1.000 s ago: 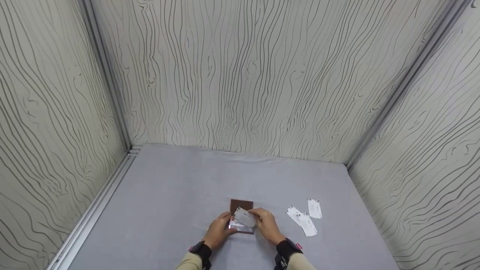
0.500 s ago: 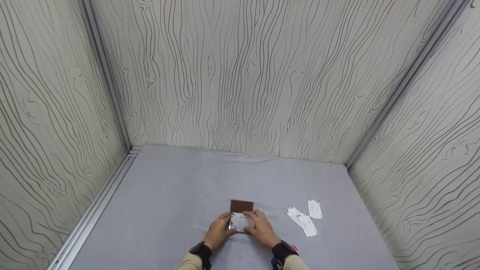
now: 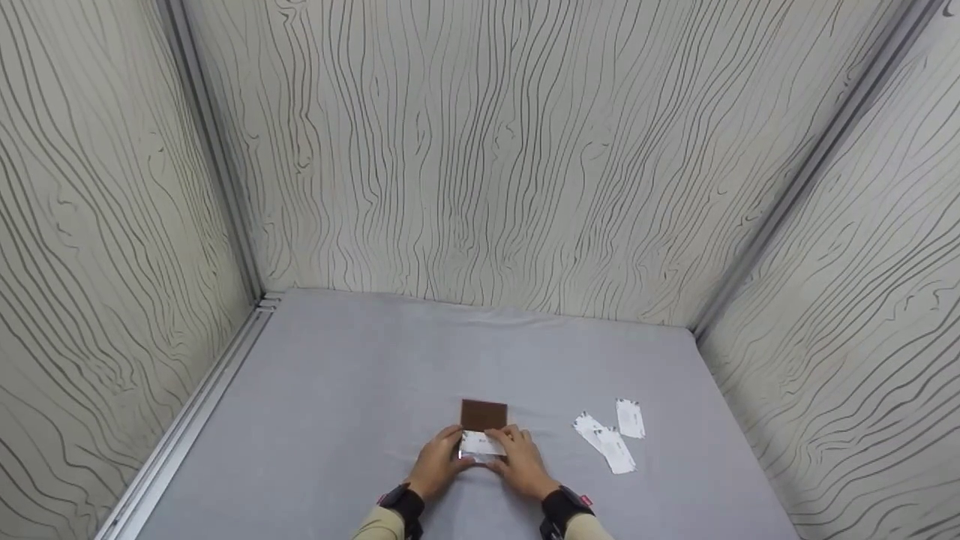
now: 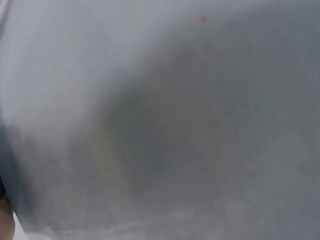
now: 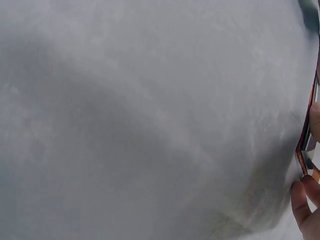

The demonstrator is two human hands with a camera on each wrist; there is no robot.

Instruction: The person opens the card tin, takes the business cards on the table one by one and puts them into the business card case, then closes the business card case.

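A brown card holder (image 3: 484, 414) lies opened out on the grey cloth, its near half covered by a shiny clear pocket. Over that half lies a white printed card (image 3: 480, 442), roughly square with the holder. My left hand (image 3: 436, 463) grips the holder's left side, thumb near its bottom edge. My right hand (image 3: 523, 463) has its fingertips on the card's upper right edge and its thumb low by the holder's near edge. In the right wrist view, the fingers (image 5: 312, 192) touch the holder's edge. How deep the card sits in the pocket cannot be told.
Several white cards (image 3: 616, 451) lie to the right, two overlapping and one card (image 3: 630, 418) apart behind them. The grey cloth (image 3: 360, 360) covers the table. Wood-patterned walls (image 3: 480, 150) enclose three sides, with a metal rail (image 3: 191, 420) along the left edge.
The card was tilted in my right hand, then straightened over the holder's near half and slid slightly toward me. My right hand shifted left and nearer. My left hand stayed put.
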